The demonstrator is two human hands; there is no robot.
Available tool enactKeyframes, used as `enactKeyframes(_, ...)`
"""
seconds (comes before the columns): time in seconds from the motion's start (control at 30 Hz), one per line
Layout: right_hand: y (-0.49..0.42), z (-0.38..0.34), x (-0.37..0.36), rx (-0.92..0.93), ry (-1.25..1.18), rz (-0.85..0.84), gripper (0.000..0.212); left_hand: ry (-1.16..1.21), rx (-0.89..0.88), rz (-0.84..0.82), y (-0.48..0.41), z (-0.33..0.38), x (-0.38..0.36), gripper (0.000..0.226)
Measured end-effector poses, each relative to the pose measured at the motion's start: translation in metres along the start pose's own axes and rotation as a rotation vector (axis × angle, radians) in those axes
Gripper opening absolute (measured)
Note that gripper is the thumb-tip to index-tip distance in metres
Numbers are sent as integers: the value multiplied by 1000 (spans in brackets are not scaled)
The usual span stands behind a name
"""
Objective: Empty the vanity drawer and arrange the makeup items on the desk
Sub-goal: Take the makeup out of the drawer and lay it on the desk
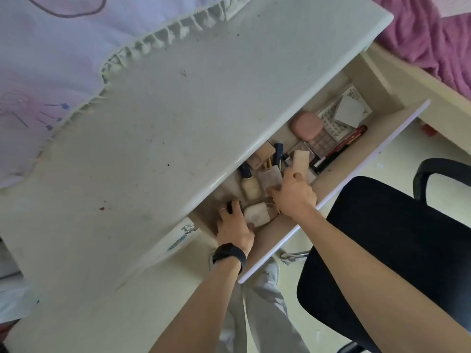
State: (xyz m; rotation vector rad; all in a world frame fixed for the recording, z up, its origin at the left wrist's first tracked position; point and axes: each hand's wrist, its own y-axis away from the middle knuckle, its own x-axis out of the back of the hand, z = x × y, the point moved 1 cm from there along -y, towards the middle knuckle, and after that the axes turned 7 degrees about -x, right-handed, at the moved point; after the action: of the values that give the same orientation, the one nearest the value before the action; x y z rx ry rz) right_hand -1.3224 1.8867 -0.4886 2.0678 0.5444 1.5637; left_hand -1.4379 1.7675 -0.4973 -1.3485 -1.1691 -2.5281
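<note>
The vanity drawer (339, 174) stands pulled out under the white desk top (178, 110). Inside lie several makeup items: a pink compact (307, 126), an eyeshadow palette (321, 143), a red and black pen-like stick (341, 147) and a white tube (256, 214). My left hand (233, 226), with a black wristband, reaches into the drawer's near-left corner and grips a small black item (235, 206). My right hand (293, 194) is in the drawer's middle and holds a beige tube (300, 160); its thumb lies by a frosted square jar (270, 178).
A black office chair (397, 250) stands right of the drawer, close to my right forearm. A frilled lilac cloth (63, 59) covers the desk's far left. A purple blanket (433, 34) lies at the top right. Pale floor and my legs show below.
</note>
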Motion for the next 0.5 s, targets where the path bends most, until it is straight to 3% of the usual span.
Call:
enactKeyframes(0.1, 8, 2, -1, 61, 21, -8, 33, 25, -18, 11, -5, -4, 2, 63)
enactKeyframes(0.23, 29, 7, 14, 95, -164, 53, 18, 100, -47, 23, -7, -5, 11, 53)
enactKeyframes(0.5, 85, 39, 45, -37, -634, -54, 28, 369, -257, 195, 31, -14, 30, 46)
